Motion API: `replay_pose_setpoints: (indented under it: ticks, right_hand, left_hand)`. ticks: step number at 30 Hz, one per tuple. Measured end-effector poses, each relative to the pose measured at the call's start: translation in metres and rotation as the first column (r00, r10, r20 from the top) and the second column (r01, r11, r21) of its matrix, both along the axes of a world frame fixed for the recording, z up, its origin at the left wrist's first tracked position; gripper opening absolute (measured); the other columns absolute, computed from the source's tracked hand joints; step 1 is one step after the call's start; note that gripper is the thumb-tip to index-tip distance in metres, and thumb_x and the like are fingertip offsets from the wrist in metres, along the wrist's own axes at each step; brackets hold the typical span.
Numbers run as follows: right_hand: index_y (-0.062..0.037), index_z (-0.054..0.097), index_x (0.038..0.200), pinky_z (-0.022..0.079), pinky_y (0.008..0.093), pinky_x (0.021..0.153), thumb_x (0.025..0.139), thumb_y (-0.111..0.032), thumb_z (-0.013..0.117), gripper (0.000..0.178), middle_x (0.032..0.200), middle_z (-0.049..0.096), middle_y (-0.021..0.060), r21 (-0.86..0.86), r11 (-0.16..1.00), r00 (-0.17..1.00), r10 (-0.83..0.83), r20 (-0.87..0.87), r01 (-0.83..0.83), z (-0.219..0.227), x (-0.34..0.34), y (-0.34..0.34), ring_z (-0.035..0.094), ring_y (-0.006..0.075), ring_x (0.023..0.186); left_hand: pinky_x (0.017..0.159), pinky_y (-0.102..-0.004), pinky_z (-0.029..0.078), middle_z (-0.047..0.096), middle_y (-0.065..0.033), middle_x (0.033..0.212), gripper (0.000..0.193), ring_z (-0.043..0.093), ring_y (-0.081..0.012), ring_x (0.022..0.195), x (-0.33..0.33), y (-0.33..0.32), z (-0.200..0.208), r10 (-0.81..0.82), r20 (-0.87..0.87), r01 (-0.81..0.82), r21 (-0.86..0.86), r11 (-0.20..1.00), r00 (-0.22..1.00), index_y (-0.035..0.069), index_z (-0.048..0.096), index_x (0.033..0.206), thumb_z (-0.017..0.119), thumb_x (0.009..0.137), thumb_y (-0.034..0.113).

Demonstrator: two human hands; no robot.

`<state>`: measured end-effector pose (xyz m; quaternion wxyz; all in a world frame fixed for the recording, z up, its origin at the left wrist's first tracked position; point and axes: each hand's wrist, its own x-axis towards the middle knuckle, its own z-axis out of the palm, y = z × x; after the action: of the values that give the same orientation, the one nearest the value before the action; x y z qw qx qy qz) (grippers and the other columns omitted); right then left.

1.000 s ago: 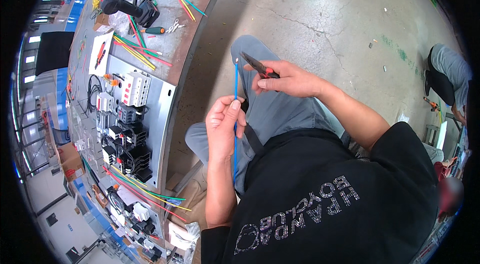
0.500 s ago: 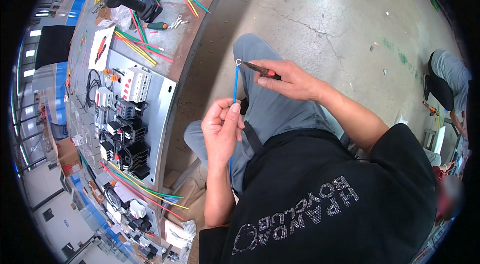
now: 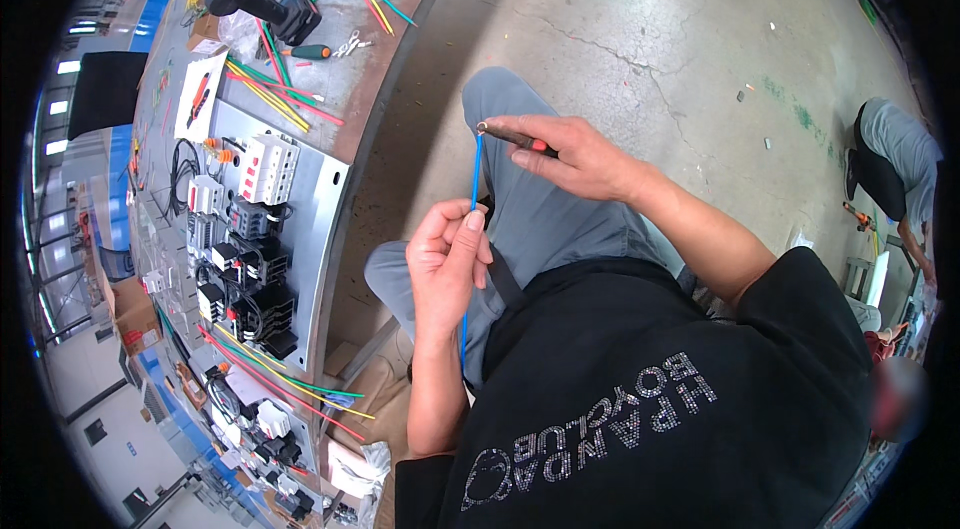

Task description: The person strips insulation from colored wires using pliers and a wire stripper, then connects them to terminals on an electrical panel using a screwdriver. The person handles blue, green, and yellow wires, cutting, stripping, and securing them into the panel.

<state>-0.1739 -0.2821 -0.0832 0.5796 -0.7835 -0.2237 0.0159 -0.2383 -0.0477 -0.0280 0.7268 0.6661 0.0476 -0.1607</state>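
Clearly, the left hand pinches a blue wire between thumb and fingers; the wire extends above and below that grip, over the grey trousers; the right hand clasps pliers, their tip at the wire's looped upper end.

This place seems an electrical workshop, because the metal bench carries a cordless power tool, coloured wires and a component panel.

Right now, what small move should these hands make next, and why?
Perhaps squeeze the needle-nose pliers lightly at the looped tip of the blue wire: their nose is there, and the left hand pinches the wire below.
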Motion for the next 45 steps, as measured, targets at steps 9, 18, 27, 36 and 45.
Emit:
replay_pose_setpoints:
  ticks: [9,18,27,36,45]
  right_hand:
    - [-0.0081,0.069,0.123,0.055,0.0409,0.079,0.091,-0.01,0.073,0.032,0.101,0.072,0.0135,-0.081,0.995,0.995,0.062,0.076,-0.056,0.007,-0.009,0.008,0.07,0.0346,0.091]
    - [-0.0063,0.069,0.116,0.053,0.0414,0.075,0.087,-0.004,0.076,0.03,0.093,0.07,0.0127,-0.045,0.996,0.994,0.079,0.079,-0.076,0.007,-0.014,0.013,0.068,0.0349,0.086]
    - [-0.0055,0.069,0.109,0.052,0.0405,0.07,0.088,-0.005,0.076,0.023,0.088,0.067,0.0126,-0.026,0.989,0.988,0.148,0.041,-0.147,0.013,-0.018,0.011,0.065,0.034,0.078]
    - [-0.0047,0.069,0.108,0.051,0.0407,0.068,0.091,-0.01,0.075,0.019,0.087,0.068,0.013,-0.01,0.974,0.975,0.224,-0.001,-0.224,0.017,-0.02,0.008,0.065,0.0338,0.075]
    - [-0.0054,0.07,0.108,0.052,0.0402,0.068,0.092,-0.011,0.075,0.018,0.086,0.068,0.0128,0.015,0.969,0.968,0.248,-0.023,-0.248,0.013,-0.022,0.011,0.065,0.0339,0.076]
  left_hand:
    - [0.045,-0.0184,0.034,0.058,0.0014,0.07,0.015,0.047,-0.0016,0.051,0.009,-0.018,0.022,-0.017,0.104,0.002,0.147,0.989,0.994,0.0,0.064,0.117,0.063,0.106,0.009]
    - [0.048,-0.0187,0.033,0.057,0.0059,0.073,0.014,0.044,0.0009,0.055,0.001,-0.019,0.018,-0.032,0.278,-0.069,0.347,0.935,0.96,0.0,0.068,0.112,0.065,0.105,0.012]
    - [0.058,-0.0255,0.04,0.052,-0.0013,0.067,0.014,0.045,-0.0075,0.062,0.0,-0.019,0.034,-0.104,0.364,-0.068,0.43,0.9,0.926,0.001,0.071,0.112,0.066,0.104,0.011]
    - [0.059,-0.0269,0.042,0.054,-0.0041,0.07,0.015,0.049,-0.0097,0.063,0.002,-0.011,0.042,-0.204,0.369,0.01,0.465,0.885,0.907,0.0,0.07,0.114,0.065,0.103,0.008]
    - [0.058,-0.0234,0.038,0.057,-0.0005,0.072,0.013,0.047,-0.0063,0.064,-0.001,-0.004,0.039,-0.218,0.334,0.053,0.44,0.896,0.917,-0.001,0.071,0.111,0.065,0.103,0.008]
